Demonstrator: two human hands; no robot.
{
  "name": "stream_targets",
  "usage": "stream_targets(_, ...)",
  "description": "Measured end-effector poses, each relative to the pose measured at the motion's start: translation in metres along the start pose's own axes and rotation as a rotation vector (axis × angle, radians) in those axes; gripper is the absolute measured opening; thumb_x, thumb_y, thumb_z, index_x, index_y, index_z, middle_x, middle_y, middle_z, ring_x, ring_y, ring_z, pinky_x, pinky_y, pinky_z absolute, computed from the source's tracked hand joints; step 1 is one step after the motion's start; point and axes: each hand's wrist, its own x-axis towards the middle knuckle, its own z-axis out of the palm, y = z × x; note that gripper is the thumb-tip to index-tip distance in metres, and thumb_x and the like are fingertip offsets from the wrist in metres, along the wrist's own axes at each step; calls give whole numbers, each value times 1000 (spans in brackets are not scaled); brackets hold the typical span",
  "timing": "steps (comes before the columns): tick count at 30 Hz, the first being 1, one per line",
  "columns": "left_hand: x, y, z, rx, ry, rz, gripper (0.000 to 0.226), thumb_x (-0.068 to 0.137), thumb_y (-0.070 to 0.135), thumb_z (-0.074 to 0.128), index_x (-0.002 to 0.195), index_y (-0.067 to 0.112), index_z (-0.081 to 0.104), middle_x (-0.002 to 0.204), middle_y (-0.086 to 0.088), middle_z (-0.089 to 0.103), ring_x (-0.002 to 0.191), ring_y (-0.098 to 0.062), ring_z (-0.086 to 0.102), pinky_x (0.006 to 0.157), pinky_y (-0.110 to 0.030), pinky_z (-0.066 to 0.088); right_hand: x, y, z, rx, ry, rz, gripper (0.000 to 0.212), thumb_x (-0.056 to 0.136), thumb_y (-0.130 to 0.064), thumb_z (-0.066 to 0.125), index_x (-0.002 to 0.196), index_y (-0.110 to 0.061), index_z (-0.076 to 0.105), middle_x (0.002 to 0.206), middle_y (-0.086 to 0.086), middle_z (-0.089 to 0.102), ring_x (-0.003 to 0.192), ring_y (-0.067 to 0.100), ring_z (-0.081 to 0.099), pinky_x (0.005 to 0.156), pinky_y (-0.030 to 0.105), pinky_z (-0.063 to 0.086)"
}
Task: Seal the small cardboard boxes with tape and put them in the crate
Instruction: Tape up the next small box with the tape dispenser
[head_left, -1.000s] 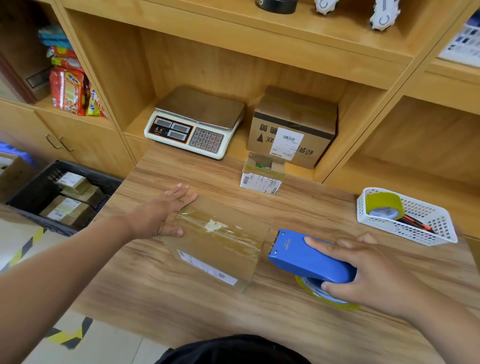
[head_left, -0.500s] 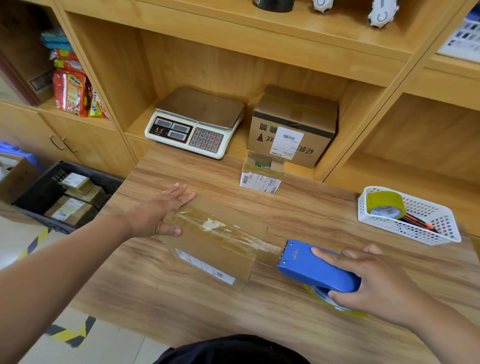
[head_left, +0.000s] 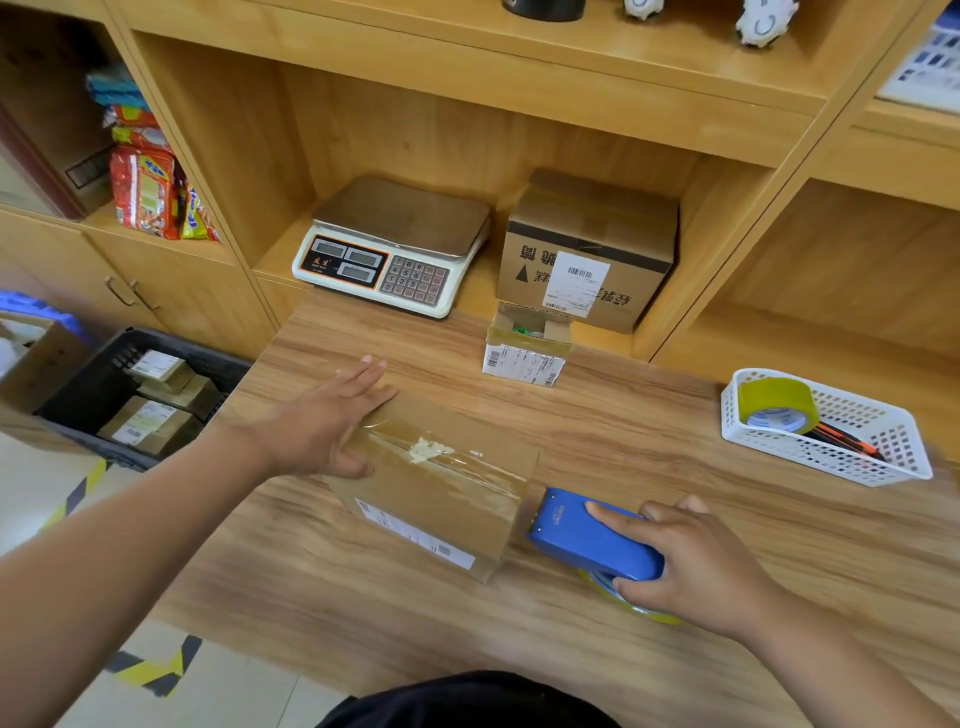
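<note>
Head view. Small cardboard box (head_left: 436, 483) mid-bench (head_left: 623, 431), clear tape along its top seam. Left hand (head_left: 322, 431) flat and spread on the far-left corner, pressing down. Right hand (head_left: 691, 566) wrapped round a blue tape dispenser (head_left: 587, 540) just beside the box's right end. Cannot tell whether the tape is cut. Probably light, stiff at the corners, slick on the tape, so best gripped across the bare cardboard sides. Bare wood near and left; lift leftward past the bench edge, then down into the black crate (head_left: 187, 347), among the boxes inside.
</note>
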Motion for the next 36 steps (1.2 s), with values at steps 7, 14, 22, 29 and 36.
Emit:
stream_targets(7,23,110,0,136,-57,251,118,67,61,71,152,29,-3,149,8,-33,139,-13,-32,113,-34,-17,2,-4,9,72,43,19,74,59,-75,25,131,-66,12,81,-19,40,81,13,34,76,7,25)
stream_targets(14,53,152,13,304,-189,317,133,58,61,78,151,23,-9,157,-10,-20,145,-23,-20,117,-45,-12,-2,0,15,58,52,54,70,63,-68,44,132,-53,46,68,-18,36,63,7,31,69,7,26)
stream_targets(22,54,161,16,338,-220,308,136,54,64,79,150,27,-8,158,-14,-12,145,-32,-10,117,-51,-4,-5,-5,10,41,98,34,63,64,-67,48,123,-47,57,64,-19,33,51,8,35,65,6,25)
stream_targets(29,51,167,7,308,-71,397,121,50,65,78,145,19,17,142,-13,27,133,-30,24,114,-41,18,-22,2,-8,61,74,131,71,62,-64,51,131,-50,47,64,-19,43,58,8,37,66,6,26)
stream_targets(36,41,173,-27,42,61,451,121,58,60,77,150,19,9,151,-1,13,141,-19,12,114,-24,12,-35,13,-46,62,144,135,78,65,-63,56,137,-62,25,77,-16,50,75,8,47,88,16,25)
